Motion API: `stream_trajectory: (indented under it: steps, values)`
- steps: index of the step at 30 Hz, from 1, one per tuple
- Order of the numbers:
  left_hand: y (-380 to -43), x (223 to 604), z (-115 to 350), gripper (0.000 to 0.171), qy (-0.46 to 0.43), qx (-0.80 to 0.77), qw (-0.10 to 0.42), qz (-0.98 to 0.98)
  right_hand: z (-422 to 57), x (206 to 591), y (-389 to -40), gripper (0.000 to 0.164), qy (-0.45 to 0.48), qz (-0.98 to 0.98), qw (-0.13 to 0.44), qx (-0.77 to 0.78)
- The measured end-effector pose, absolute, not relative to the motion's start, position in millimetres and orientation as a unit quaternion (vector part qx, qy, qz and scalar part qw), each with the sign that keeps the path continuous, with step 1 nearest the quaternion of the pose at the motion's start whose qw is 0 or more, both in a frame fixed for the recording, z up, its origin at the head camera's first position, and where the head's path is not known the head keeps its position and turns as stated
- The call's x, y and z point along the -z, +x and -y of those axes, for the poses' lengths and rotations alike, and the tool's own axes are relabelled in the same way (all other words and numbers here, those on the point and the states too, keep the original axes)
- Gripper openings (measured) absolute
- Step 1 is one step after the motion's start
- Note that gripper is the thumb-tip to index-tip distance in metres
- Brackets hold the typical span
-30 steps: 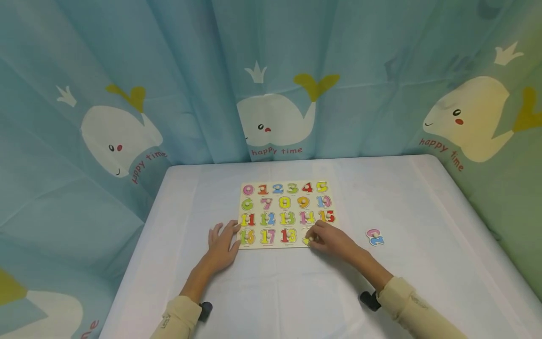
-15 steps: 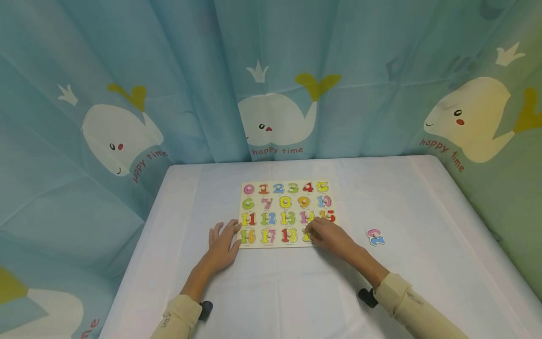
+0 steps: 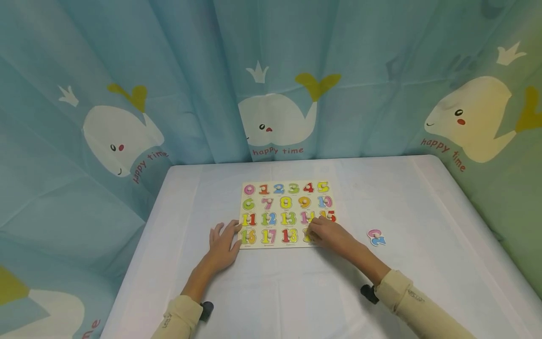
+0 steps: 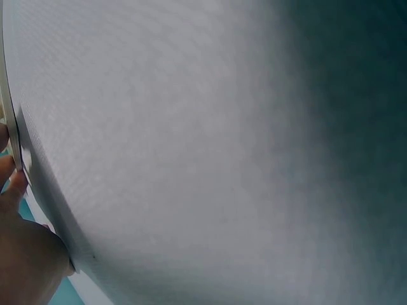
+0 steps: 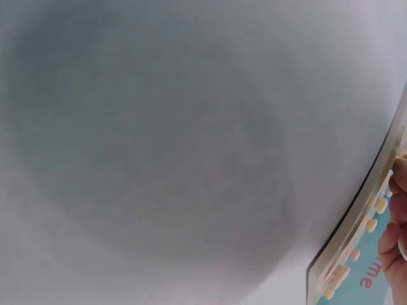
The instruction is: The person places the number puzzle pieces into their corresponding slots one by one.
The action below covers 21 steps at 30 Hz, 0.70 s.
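Observation:
A wooden number puzzle board (image 3: 278, 239) lies on the white table, its knobbed number pieces in rows. My left hand (image 3: 222, 247) rests at the board's left edge, fingers spread and touching it; in the left wrist view the left fingertips (image 4: 19, 181) meet the board's side. At the bottom right corner my right hand (image 3: 332, 235) pinches a yellow number piece (image 3: 306, 234), mostly hidden under the fingers. The right wrist view catches the right fingers (image 5: 399, 206) above the board among the knobs. A loose pink and blue number piece (image 3: 376, 238) lies turned sideways right of the board.
The table (image 3: 271, 292) has a white cover and rounded far corners. Blue curtains (image 3: 190, 94) with white whales hang close behind it and along both sides. A dark device (image 3: 206, 310) sits at the left wrist, another (image 3: 370, 294) at the right.
The yellow piece under my right hand has gone from tilted to roughly upright in its row. My right hand has shifted slightly up the board; my left hand has stayed put.

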State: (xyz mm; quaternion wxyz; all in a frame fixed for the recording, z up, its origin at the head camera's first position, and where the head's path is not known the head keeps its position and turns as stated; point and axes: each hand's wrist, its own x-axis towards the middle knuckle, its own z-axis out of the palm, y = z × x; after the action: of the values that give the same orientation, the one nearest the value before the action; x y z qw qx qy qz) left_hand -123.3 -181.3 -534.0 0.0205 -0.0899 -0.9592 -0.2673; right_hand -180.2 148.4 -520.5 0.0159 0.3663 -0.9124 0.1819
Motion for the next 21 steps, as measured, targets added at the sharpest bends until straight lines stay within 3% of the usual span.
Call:
stream_trajectory:
  steps: [11, 16, 21]
  values:
    - [-123, 534, 183, 0.044, -0.093, 0.270, 0.023, 0.958, -148, 527, -180, 0.018, 0.366, 0.907, 0.010, -0.209]
    - [-123, 534, 182, 0.043, -0.096, 0.269, 0.024, 0.958, -159, 524, -180, 0.025, 0.315, 0.914, -0.033, -0.251]
    - [-123, 533, 181, 0.043, -0.096, 0.267, 0.025, 0.959, -182, 519, -183, 0.021, 0.263, 0.927, -0.035, -0.265]
